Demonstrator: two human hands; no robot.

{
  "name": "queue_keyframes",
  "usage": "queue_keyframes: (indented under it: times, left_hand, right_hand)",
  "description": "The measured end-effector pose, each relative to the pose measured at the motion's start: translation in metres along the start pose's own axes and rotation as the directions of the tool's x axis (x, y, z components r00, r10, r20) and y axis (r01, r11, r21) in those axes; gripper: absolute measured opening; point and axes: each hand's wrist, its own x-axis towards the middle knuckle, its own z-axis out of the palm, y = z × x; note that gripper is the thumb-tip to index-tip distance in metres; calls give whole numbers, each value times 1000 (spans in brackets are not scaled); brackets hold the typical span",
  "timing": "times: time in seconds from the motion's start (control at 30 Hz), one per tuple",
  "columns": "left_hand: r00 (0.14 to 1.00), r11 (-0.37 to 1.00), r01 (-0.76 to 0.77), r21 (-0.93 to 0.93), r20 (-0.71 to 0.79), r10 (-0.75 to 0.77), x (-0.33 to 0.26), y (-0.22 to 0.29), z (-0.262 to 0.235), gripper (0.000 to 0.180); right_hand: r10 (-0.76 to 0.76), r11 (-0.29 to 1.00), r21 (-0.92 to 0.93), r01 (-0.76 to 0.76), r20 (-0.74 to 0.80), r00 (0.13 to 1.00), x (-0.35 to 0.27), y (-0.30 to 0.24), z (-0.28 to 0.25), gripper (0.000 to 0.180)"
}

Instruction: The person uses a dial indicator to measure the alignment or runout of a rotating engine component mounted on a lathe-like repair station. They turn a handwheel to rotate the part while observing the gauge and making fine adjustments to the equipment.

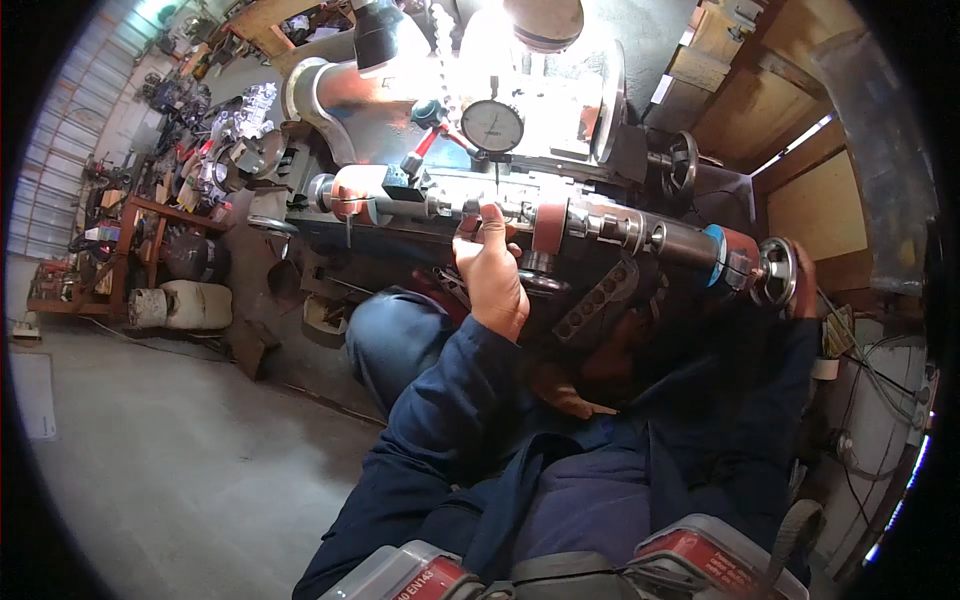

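left hand (pixel 492 270) pinches the metal shaft (pixel 608 226) mid-length along the machine's (pixel 345 112) near edge, right hand (pixel 804 284) at handwheel (pixel 777 272), grip unclear; shaft looks heavy, stiff, maybe slick, best held by round sections.

A head-worn fisheye looks down from above, behind the bare left hand (pixel 492 275) and bare right hand (pixel 804 282) — close above the navy cloth sleeves (pixel 440 405) — facing the silvery metal cylinder (pixel 688 243) between them.
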Motion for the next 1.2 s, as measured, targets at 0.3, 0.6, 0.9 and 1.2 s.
queue_keyframes:
  times: [0.3,0.6,0.9,1.2]
  left_hand:
    - [1000,1000,-4,21,-7,4,-5,2,5,54]
    - [726,660,-684,312,197,659,-49,-18,14,27]
    - [177,466,-877,120,981,81,-75,-59,35,24]
    - [129,185,-949,257,847,-516,-63,-95,22,14]
  right_hand:
    - [-167,916,-351,196,113,979,-69,34,-15,30]
    - [36,999,45,-28,-200,979,-36,-41,0,56]
    - [-109,993,49,105,106,988,-19,7,21,36]
    - [-30,955,-296,26,-9,1000,-77,43,9,36]
